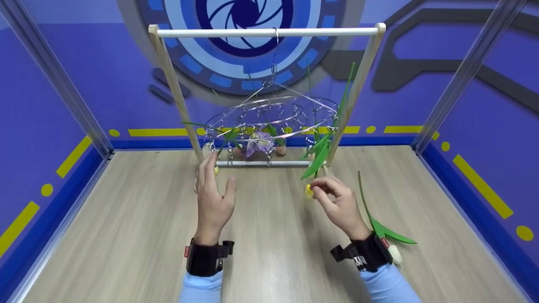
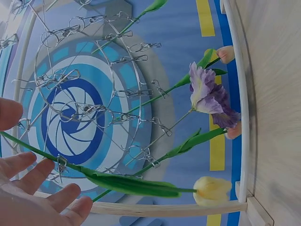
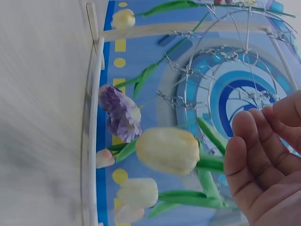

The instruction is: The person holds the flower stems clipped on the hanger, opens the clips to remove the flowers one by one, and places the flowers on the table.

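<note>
Wooden frame (image 1: pixel 169 80): stands at the far edge of the table (image 1: pixel 126 235), white top bar across; carries everything hung.
Wire clip hanger (image 1: pixel 269 118): round, hooked on the top bar, rings of metal clips; several artificial flowers hang from it head-down, a purple flower (image 1: pixel 257 145) near the middle.
Spare tulip (image 1: pixel 381 229): lies on the table toward the right edge, just beside the right wrist, white bud nearest the person, stem running away toward the frame.
Left hand (image 1: pixel 214 198): fingers straight and relaxed, holding nothing; raised under the hanger's left rim, close to a hung yellow tulip (image 2: pixel 212 190). No contact visible.
Right hand (image 1: pixel 339 202): fingers curled; fingertips (image 1: pixel 321 185) seem to pinch the stem just above the yellow bud (image 1: pixel 309 191).
Tulip in hand, place: below the hanger's right rim, in front of the frame's right post, clear of the table.
Tulip in hand, axis: long axis near vertical, slightly tilted; bud points down, stem and leaves (image 1: pixel 318 158) rise toward the clips.
Stem top: cannot tell whether a clip grips it.
Doing it well (judgement): guide the stem from close to the clip, not by the bud; steady the ring with the free hand so it does not swing; keep the leaves out of neighbouring clips.
</note>
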